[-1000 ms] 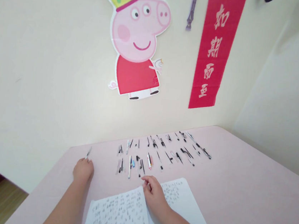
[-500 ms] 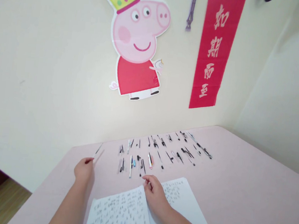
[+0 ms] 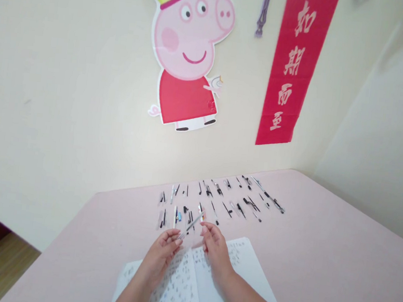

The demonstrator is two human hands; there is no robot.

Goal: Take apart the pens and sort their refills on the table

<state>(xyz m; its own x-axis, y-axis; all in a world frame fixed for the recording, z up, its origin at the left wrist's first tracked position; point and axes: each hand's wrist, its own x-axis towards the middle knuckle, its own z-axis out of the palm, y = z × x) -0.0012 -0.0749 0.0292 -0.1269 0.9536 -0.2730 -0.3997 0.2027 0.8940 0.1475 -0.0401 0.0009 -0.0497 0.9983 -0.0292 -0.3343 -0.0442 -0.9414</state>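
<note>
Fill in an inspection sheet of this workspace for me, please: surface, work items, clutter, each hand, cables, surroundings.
Surface: pink tabletop against a pale wall.
Work items: slim pen, slanting up from the left fingers; handwritten pages beneath.
Clutter: loose pens and pen parts in two rough rows; many too small to identify.
Left hand: holds the slim pen.
Right hand: fingertips near the pen's far end; contact unclear.
Cables: nothing seen.
Surroundings: cartoon pig cutout and red banner on the wall.

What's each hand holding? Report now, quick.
Left hand: closed, pinching a slim pen.
Right hand: fingers curled near the pen's upper end; whether it grips anything cannot be told.
</note>
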